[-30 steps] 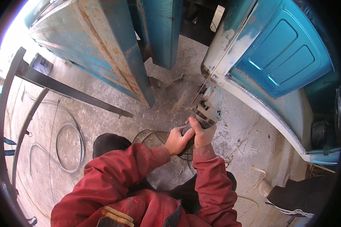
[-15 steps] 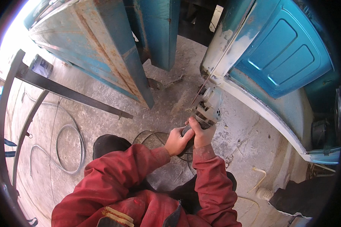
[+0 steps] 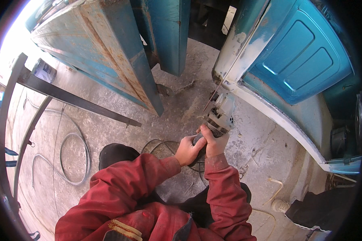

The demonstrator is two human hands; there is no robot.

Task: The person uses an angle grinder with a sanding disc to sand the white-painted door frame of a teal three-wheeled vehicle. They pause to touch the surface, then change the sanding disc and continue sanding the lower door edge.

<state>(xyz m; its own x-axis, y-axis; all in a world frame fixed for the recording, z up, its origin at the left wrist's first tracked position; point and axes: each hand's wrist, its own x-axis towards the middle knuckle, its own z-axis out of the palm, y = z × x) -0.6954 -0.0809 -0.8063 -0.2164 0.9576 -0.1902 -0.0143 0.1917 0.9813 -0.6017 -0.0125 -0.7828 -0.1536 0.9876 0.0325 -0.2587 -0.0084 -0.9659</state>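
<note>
An angle grinder point(image 3: 224, 113) is gripped by both my hands in front of my crouched knees. My left hand point(image 3: 186, 151) wraps around the rear of its handle. Closed over the body just ahead is my right hand point(image 3: 215, 142), its thumb on top. The grinder's head points away from me, toward the lower corner of a blue and white vehicle door frame point(image 3: 232, 84). Its thin disc point(image 3: 211, 99) is seen edge-on beside that corner; whether it touches the metal I cannot tell. My hands hide much of the handle.
Rusty blue panels point(image 3: 120, 60) stand ahead, left of the grinder. A blue molded panel point(image 3: 295, 56) is at the right, above a curved white sill point(image 3: 281, 124). Cable coils point(image 3: 74, 158) and a dark metal frame point(image 3: 80, 101) are at the left. Dark cloth point(image 3: 323, 211) lies at lower right.
</note>
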